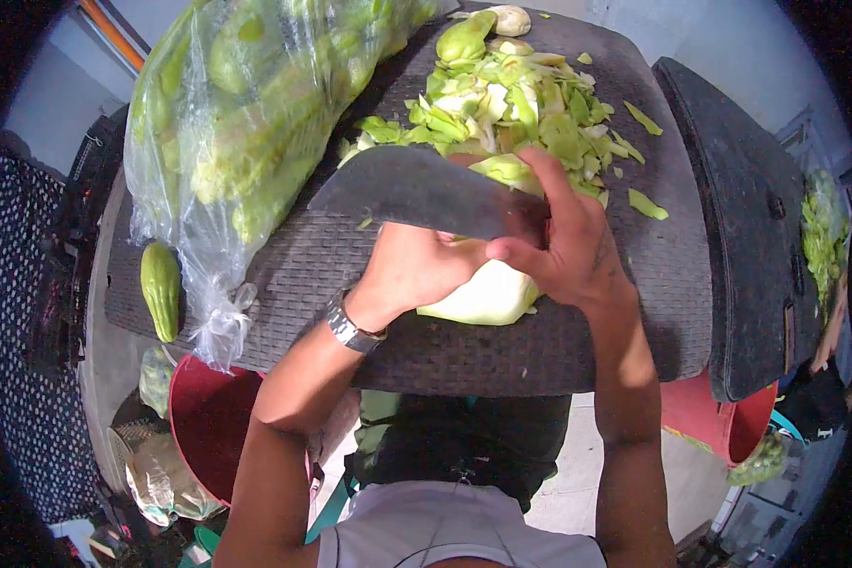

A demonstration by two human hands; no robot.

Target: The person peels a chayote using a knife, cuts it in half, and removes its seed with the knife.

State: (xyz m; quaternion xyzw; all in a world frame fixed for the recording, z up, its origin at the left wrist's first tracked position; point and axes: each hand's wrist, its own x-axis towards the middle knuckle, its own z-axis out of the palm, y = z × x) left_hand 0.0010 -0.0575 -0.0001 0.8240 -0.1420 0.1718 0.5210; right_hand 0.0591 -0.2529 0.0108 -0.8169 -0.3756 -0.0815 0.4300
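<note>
My right hand (577, 232) is closed round the handle end of a broad, dark-bladed knife (417, 189), whose blade points left across my other hand. My left hand (421, 265), with a metal watch at the wrist, is closed on a partly peeled chayote (506, 170). The blade hides most of the left fingers and much of that chayote. Just below both hands lies a large pale peeled piece (483, 298) on the dark woven-pattern tabletop (445, 355). Beyond the knife is a heap of green and white peelings (530, 104).
A knotted clear plastic bag of chayotes (256, 123) covers the table's left side, with one loose chayote (161, 289) beside it. Another chayote (466, 40) lies at the far edge. Red tubs (213, 417) stand below, and a dark chair (757, 218) is at right.
</note>
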